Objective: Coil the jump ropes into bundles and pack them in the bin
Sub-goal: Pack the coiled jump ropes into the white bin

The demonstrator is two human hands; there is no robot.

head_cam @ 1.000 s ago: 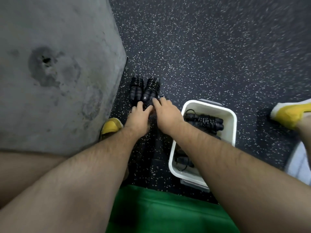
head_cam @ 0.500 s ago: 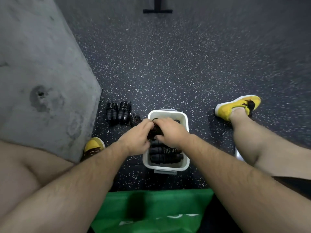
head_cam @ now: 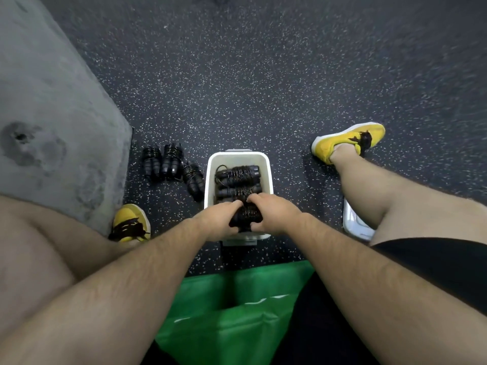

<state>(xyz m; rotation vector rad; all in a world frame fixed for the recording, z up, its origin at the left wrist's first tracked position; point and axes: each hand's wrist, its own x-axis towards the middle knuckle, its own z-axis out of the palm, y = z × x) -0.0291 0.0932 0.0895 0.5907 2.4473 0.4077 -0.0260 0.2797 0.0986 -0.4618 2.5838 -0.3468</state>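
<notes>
Black rope bundle [head_cam: 246, 216] betw. L hand [head_cam: 218, 220], R hand [head_cam: 274, 214]; inside bin [head_cam: 210, 177].

- Dim, even light; a soft shadow between me and the bin [head_cam: 210, 180].
- Speckled floor [head_cam: 263, 75] smears toward the edges.
- Wide-angle lens bows my forearms [head_cam: 131, 285].

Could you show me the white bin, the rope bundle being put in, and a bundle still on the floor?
white bin [head_cam: 238, 159]: head view, inner face of its far wall.
held bundle [head_cam: 246, 216]: head view, wound cord at its middle.
floor bundle [head_cam: 170, 164]: head view, body of the middle one of three.
</notes>
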